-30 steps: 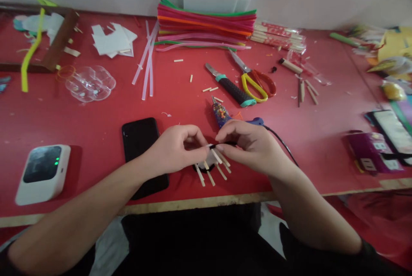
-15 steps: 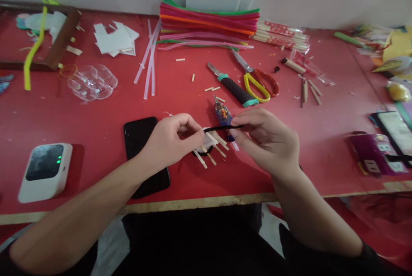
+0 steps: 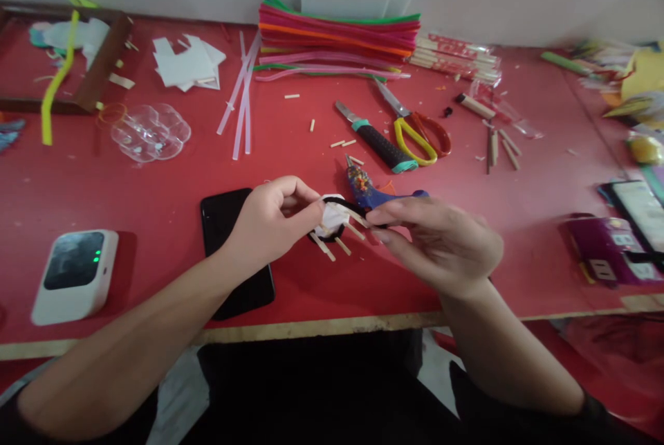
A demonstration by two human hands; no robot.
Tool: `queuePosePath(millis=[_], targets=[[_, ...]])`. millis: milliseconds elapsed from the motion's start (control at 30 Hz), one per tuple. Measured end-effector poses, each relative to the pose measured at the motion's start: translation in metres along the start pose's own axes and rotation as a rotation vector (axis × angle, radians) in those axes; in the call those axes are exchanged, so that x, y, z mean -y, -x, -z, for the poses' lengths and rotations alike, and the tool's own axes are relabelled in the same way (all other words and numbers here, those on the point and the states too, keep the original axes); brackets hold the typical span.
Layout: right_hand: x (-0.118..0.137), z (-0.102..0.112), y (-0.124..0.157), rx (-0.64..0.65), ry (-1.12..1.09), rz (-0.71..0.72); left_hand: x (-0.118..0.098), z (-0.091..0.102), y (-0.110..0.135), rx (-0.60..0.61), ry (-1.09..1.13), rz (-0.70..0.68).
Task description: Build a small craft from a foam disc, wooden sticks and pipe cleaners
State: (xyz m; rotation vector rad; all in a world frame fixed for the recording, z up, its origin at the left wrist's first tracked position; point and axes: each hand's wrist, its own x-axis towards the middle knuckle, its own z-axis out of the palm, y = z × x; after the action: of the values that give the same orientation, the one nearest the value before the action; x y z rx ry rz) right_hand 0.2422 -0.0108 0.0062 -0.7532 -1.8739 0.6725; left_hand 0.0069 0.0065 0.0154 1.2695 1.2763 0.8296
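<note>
My left hand (image 3: pixel 283 220) pinches the left edge of a small white paper piece (image 3: pixel 330 218) with several short wooden sticks (image 3: pixel 343 246) poking out around it. A black pipe cleaner (image 3: pixel 342 204) curves over the top of this piece, and more black shows along its lower edge. The pipe cleaner's other end is between the thumb and fingers of my right hand (image 3: pixel 438 237), which is closed to the right of the piece. Just behind lies a blue glue gun (image 3: pixel 363 185) with an orange-speckled front, its rear partly hidden by my right hand.
A black phone (image 3: pixel 225 223) lies under my left wrist. Beyond my hands are a utility knife (image 3: pixel 384 144), scissors (image 3: pixel 415 126) and a pile of coloured pipe cleaners (image 3: pixel 337 37). A white device (image 3: pixel 77 275) is at left, a purple box (image 3: pixel 602 244) at right.
The black pipe cleaner went from nearly straight to bent along the paper's top edge. My right hand shifted slightly right and down, and the paper piece has turned to show more of its face.
</note>
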Motion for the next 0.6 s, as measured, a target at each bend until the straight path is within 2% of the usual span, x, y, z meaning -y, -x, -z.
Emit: queuePosePath(millis=[367, 600], targets=[[0.0, 0.001, -0.012, 0.091, 0.151, 0.265, 0.011, 0.0, -0.003, -0.024, 0.078, 0.006], [0.001, -0.001, -0.006, 0.093, 0.246, 0.288, 0.012, -0.001, -0.003, -0.056, 0.091, -0.037]])
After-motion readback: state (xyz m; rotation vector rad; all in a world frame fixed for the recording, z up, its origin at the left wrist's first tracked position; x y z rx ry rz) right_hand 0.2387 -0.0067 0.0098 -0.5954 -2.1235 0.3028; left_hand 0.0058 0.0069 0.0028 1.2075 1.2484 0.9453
